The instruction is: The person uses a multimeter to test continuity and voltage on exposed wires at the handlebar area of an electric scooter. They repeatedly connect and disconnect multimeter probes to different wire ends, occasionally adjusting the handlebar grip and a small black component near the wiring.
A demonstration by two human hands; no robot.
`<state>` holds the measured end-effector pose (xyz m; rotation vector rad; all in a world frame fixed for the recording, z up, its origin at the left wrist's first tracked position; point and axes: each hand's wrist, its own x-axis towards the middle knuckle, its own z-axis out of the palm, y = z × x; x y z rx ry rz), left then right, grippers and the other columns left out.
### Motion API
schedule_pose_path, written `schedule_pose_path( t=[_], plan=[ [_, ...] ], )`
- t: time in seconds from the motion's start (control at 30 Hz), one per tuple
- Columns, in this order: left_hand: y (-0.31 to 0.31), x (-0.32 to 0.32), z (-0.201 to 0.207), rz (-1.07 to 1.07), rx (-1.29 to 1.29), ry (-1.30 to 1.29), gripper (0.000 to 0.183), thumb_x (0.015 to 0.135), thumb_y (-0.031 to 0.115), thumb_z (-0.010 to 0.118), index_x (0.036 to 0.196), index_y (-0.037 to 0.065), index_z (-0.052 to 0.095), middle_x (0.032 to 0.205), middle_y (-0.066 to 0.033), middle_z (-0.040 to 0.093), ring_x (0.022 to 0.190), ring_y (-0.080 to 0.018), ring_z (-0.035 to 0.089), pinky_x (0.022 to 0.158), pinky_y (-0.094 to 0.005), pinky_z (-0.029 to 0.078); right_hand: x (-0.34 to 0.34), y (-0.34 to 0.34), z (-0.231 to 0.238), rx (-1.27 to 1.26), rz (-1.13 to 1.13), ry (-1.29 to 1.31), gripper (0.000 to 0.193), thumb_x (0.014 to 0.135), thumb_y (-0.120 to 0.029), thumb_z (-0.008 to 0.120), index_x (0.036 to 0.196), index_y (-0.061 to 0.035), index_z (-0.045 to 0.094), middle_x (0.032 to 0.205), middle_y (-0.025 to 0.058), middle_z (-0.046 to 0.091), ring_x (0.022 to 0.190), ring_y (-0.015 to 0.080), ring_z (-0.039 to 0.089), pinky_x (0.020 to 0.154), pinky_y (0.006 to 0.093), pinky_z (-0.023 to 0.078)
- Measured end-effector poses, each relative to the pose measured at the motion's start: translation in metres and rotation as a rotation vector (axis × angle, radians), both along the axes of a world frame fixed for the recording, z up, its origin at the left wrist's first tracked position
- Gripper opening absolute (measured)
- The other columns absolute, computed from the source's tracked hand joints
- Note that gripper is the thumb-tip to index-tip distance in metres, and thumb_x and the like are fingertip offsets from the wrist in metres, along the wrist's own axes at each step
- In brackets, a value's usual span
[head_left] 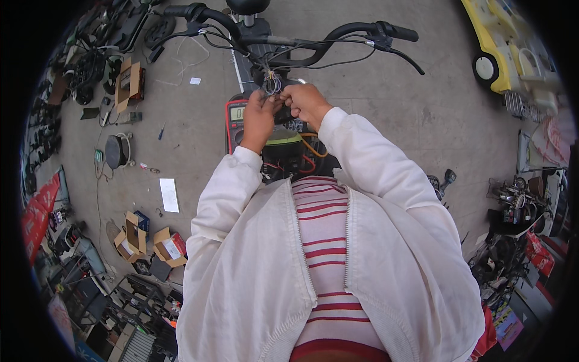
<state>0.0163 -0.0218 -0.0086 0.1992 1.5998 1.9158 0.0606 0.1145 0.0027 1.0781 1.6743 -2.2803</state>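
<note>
Both my hands meet at the front of an electric scooter, just below its black handlebar [319,47]. A loose bundle of thin coloured wires [273,82] hangs there from the stem. My left hand [259,120] is closed, its thumb and fingers pinching at the lower ends of the wires. Close beside it, my right hand [306,104] is closed too, fingers curled in a pinch on the same wires. A red multimeter [230,130] with a lit display lies behind my left wrist, partly covered. Below my hands sits a yellow-green and black part [282,138] with orange and red cables.
On the left floor lie a screwdriver [161,131], a white sheet [169,195], a round dark part [113,151] and open cardboard boxes [136,236]. Scooter parts crowd the far left. A yellow toy-like vehicle [494,42] stands far right, with piled parts [512,208] nearer.
</note>
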Motion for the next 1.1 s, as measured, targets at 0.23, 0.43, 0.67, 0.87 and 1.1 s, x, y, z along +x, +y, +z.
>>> schedule_pose_path(
  t=[0.23,0.43,0.67,0.87,1.1],
  plan=[
    [-0.003,0.0,0.001,-0.009,-0.01,0.014,0.014,0.095,0.005,0.044,0.107,-0.004,0.042,0.104,-0.0169,0.061,0.097,-0.0251,0.063,0.087,-0.0333,0.052,0.014,0.001,0.027,-0.322,0.014,-0.005,0.012,0.083,-0.01,0.056,0.078,0.0004,0.057,0.062,0.0017,0.047,0.046,0.0087,0.038,0.038,0.0237,0.03],
    [0.003,-0.001,0.006,-0.03,-0.033,-0.001,0.015,0.095,0.005,0.045,0.108,-0.003,0.043,0.103,-0.0163,0.062,0.097,-0.0251,0.064,0.085,-0.0319,0.052,0.032,0.002,0.022,0.799,0.088,0.287,0.01,0.079,-0.004,0.055,0.089,-0.003,0.058,0.075,0.0112,0.056,0.071,0.0238,0.06,0.061,0.0345,0.048],
    [0.003,0.0,0.013,-0.025,-0.035,0.013,0.019,0.095,0.003,0.044,0.111,-0.006,0.041,0.103,-0.0172,0.061,0.097,-0.0244,0.063,0.085,-0.032,0.053,0.035,0.006,0.029,1.404,0.471,0.565,0.029,0.075,-0.004,0.059,0.103,-0.0105,0.056,0.101,0.008,0.056,0.095,0.0288,0.056,0.077,0.0384,0.048],
    [0.004,0.003,0.025,-0.008,-0.035,0.017,0.023,0.095,0.002,0.043,0.114,-0.01,0.039,0.104,-0.0187,0.059,0.096,-0.0248,0.063,0.087,-0.033,0.053,0.031,0.009,0.028,1.568,0.483,0.71,0.02,0.076,-0.01,0.057,0.095,-0.0114,0.056,0.093,0.0056,0.054,0.091,0.025,0.057,0.078,0.0366,0.048],
    [0.004,0.002,0.02,-0.012,-0.017,-0.008,0.026,0.095,0.002,0.044,0.118,-0.01,0.037,0.105,-0.0188,0.058,0.097,-0.0247,0.063,0.087,-0.0333,0.053,0.029,0.014,0.027,1.619,0.492,0.743,0.017,0.075,-0.011,0.058,0.091,-0.0105,0.055,0.089,0.0052,0.054,0.089,0.024,0.057,0.077,0.0351,0.048]
  ],
)
